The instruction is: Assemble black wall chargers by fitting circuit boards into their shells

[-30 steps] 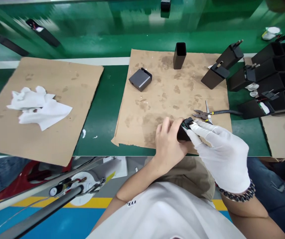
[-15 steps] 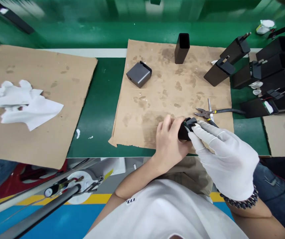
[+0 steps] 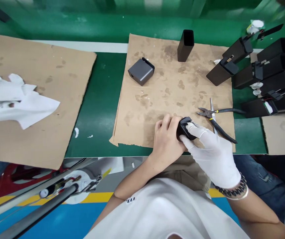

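The black adapter casing (image 3: 183,129) is a small, matte, boxy shell with rounded edges, held tilted with its dark top end facing up; the right hand's fingers hide part of that end. It sits to the left of the diagonal cutters (image 3: 208,114) and slightly nearer the person. The bare left hand (image 3: 166,136) is wrapped firmly around its side, and the white-gloved right hand (image 3: 213,151) pinches it, thumb at the near side and fingers on top.

The cutters, with black and yellow handles, lie open across a thin metal strip (image 3: 215,128) on a stained cardboard sheet (image 3: 162,99), which covers part of a green table (image 3: 102,99). Far left of the cutters rests a dark grey adapter (image 3: 141,71); beyond them stands an open black sleeve (image 3: 183,49). To their right are rows of black casings (image 3: 278,71). Well to their left, crumpled white gloves (image 3: 28,106) lie on a second cardboard sheet (image 3: 70,73). Below the table, nearer than the cutters, the floor (image 3: 58,219) is blue, yellow and grey.
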Demonstrator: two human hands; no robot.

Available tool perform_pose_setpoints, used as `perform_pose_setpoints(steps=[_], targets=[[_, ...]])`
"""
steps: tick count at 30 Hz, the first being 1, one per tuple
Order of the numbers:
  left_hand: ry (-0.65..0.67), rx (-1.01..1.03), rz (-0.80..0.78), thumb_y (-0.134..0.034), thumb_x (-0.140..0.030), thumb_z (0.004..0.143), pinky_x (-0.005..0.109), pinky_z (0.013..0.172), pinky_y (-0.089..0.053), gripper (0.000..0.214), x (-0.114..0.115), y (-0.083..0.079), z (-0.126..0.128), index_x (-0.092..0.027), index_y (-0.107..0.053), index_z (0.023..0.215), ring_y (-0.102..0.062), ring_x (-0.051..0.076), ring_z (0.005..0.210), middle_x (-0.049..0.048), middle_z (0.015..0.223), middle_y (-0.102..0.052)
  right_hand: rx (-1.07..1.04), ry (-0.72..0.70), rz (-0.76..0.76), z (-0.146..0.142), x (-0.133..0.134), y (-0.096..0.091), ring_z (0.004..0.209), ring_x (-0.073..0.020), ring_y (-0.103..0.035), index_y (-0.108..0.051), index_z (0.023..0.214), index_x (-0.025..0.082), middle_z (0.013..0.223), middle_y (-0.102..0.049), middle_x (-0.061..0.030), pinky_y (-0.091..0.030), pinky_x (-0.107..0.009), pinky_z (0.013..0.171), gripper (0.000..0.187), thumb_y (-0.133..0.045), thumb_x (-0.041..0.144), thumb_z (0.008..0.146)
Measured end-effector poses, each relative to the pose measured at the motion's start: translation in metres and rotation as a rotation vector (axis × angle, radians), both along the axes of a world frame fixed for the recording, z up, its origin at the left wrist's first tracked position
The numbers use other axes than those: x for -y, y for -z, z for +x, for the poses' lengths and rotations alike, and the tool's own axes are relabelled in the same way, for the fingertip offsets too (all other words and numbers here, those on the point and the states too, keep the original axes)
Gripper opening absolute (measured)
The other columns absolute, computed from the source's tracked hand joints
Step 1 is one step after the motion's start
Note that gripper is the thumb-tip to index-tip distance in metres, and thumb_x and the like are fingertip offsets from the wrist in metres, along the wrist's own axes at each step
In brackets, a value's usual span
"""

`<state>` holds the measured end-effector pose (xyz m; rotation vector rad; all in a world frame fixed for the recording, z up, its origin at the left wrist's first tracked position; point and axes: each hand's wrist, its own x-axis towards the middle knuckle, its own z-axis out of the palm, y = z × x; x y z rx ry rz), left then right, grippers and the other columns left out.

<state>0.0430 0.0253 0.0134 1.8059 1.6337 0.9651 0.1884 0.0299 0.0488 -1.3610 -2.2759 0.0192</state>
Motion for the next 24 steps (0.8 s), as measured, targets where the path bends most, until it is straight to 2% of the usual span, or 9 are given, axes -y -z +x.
perform_pose_setpoints(steps=[3, 5, 8, 10, 12, 15, 18, 21, 24], targets=[[0.116, 0.035, -0.083, -0.074, -0.015, 0.082, 0.041, 0.105, -0.044, 0.054, 0.001, -0.004, -0.016, -0.022, -0.055, 0.133, -0.063, 0.026, 0.114, 0.0075, 0.121, -0.068, 0.008, -0.023, 0.135, 0.005, -0.003, -0.005, 0.073, -0.0162, -0.078, -0.073, 0.108, 0.018, 0.098, -0.083, -0.0045, -0.059, -0.025, 0.061, 0.014, -0.07, 0.024, 0.095], [0.142, 0.077, -0.103, -0.078, -0.021, 0.085, 0.042, 0.109, -0.042, 0.059, 0.003, -0.006, -0.031, -0.025, -0.054, 0.138, -0.064, 0.025, 0.115, 0.0059, 0.122, -0.069, 0.059, 0.011, 0.156, 0.007, -0.002, -0.013, 0.068, -0.0165, -0.077, -0.074, 0.109, 0.02, 0.104, -0.082, -0.0057, -0.056, -0.026, 0.057, 0.017, -0.072, 0.027, 0.094], [0.045, 0.127, -0.076, -0.08, -0.026, 0.087, 0.043, 0.109, -0.043, 0.055, 0.007, -0.005, -0.053, -0.028, -0.057, 0.137, -0.065, 0.024, 0.115, 0.0045, 0.121, -0.07, 0.117, 0.018, 0.036, 0.006, -0.002, -0.016, 0.077, -0.0186, -0.079, -0.074, 0.123, 0.024, 0.121, -0.079, -0.0056, -0.055, -0.027, 0.057, 0.028, -0.067, 0.025, 0.096], [-0.019, 0.147, -0.054, -0.08, -0.027, 0.087, 0.043, 0.107, -0.046, 0.051, 0.009, -0.003, -0.063, -0.028, -0.06, 0.134, -0.066, 0.024, 0.115, 0.0048, 0.12, -0.071, 0.076, -0.052, -0.008, 0.005, -0.005, -0.008, 0.087, -0.0188, -0.08, -0.073, 0.125, 0.023, 0.12, -0.079, -0.0047, -0.059, -0.026, 0.065, 0.03, -0.063, 0.02, 0.097], [-0.027, 0.156, -0.051, -0.08, -0.028, 0.086, 0.045, 0.108, -0.046, 0.05, 0.01, -0.002, -0.068, -0.028, -0.062, 0.133, -0.066, 0.025, 0.116, 0.0052, 0.119, -0.072, 0.021, -0.125, -0.003, 0.004, -0.01, 0.0, 0.092, -0.0185, -0.08, -0.074, 0.122, 0.02, 0.116, -0.081, -0.0049, -0.061, -0.025, 0.074, 0.027, -0.063, 0.018, 0.097], [0.033, 0.263, -0.081, -0.075, -0.03, 0.091, 0.045, 0.113, -0.046, 0.042, 0.007, -0.003, -0.065, -0.028, -0.065, 0.132, -0.065, 0.025, 0.124, 0.0073, 0.126, -0.071, 0.021, -0.185, -0.036, 0.006, -0.017, 0.004, 0.091, -0.0198, -0.081, -0.074, 0.12, 0.018, 0.117, -0.08, -0.0071, -0.063, -0.026, 0.073, 0.027, -0.065, 0.015, 0.095], [0.105, 0.454, -0.096, -0.063, -0.034, 0.101, 0.039, 0.116, -0.048, 0.034, 0.002, -0.004, -0.051, -0.028, -0.066, 0.134, -0.062, 0.022, 0.133, 0.0081, 0.138, -0.068, 0.009, -0.195, -0.076, 0.009, -0.018, 0.0, 0.089, -0.0223, -0.081, -0.075, 0.119, 0.018, 0.12, -0.079, -0.0095, -0.065, -0.028, 0.07, 0.025, -0.064, 0.018, 0.096], [0.095, 0.531, -0.1, -0.054, -0.036, 0.106, 0.036, 0.116, -0.05, 0.03, -0.004, -0.005, -0.034, -0.028, -0.07, 0.13, -0.064, 0.021, 0.133, 0.0067, 0.137, -0.071, -0.081, -0.213, -0.125, 0.012, -0.016, -0.001, 0.104, -0.024, -0.08, -0.074, 0.12, 0.017, 0.127, -0.076, -0.011, -0.067, -0.031, 0.083, 0.025, -0.065, 0.025, 0.098], [0.055, 0.508, -0.104, -0.049, -0.034, 0.108, 0.038, 0.112, -0.053, 0.029, -0.008, -0.006, -0.023, -0.027, -0.074, 0.122, -0.067, 0.021, 0.126, 0.0059, 0.13, -0.075, -0.142, -0.181, -0.135, 0.013, -0.014, 0.002, 0.112, -0.0224, -0.077, -0.072, 0.123, 0.02, 0.131, -0.075, -0.0094, -0.066, -0.031, 0.091, 0.026, -0.067, 0.024, 0.097]])
